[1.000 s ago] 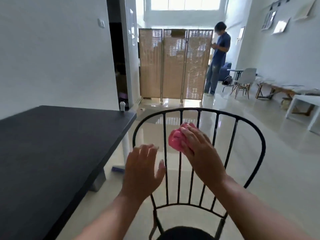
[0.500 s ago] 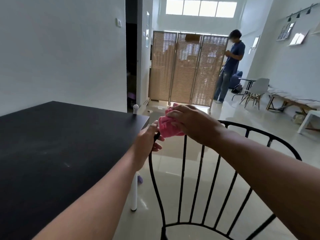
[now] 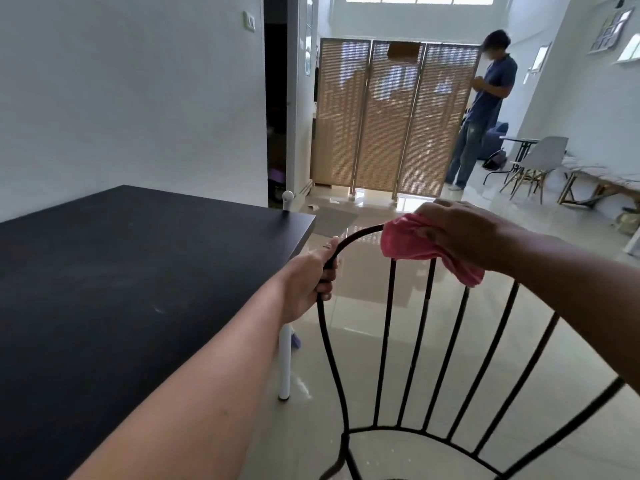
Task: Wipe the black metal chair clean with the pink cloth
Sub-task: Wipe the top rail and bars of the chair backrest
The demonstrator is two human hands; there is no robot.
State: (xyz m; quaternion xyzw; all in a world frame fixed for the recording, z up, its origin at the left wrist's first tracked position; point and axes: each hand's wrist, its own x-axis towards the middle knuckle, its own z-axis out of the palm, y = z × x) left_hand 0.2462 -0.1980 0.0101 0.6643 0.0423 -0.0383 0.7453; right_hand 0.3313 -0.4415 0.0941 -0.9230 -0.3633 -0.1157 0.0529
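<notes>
Low and centre in the frame stands the black metal chair with its thin round rod frame and upright spindles (image 3: 388, 341), its curved back hoop rising to mid-frame. The left hand (image 3: 308, 271), which a second ago floated free and open in front of the spindles, now has its fingers (image 3: 329, 268) curled tight around the left bend of the hoop, steadying the chair. The right hand (image 3: 464, 233) has travelled too: a second ago it pressed the cloth against the spindles lower down, and now it holds the bunched pink terry cloth (image 3: 422, 247) clamped over the top rail, right of centre, one soft corner hanging below the rod. That suggests the wiping has moved onto the top rail, with the right part of the hoop, the spindles and the seat probably still ahead.

The rod looks smooth, hard and slim, so the limp, nubbly cloth can wrap it easily. To the left lies the matte black bench top on white tubular legs (image 3: 138, 271), faintly dusty. Beyond, the glossy pale tiled floor (image 3: 363, 306) mirrors the light, and at the far centre stands a woven tan folding screen (image 3: 388, 119), with a person in a blue shirt (image 3: 485, 109) at its right.
</notes>
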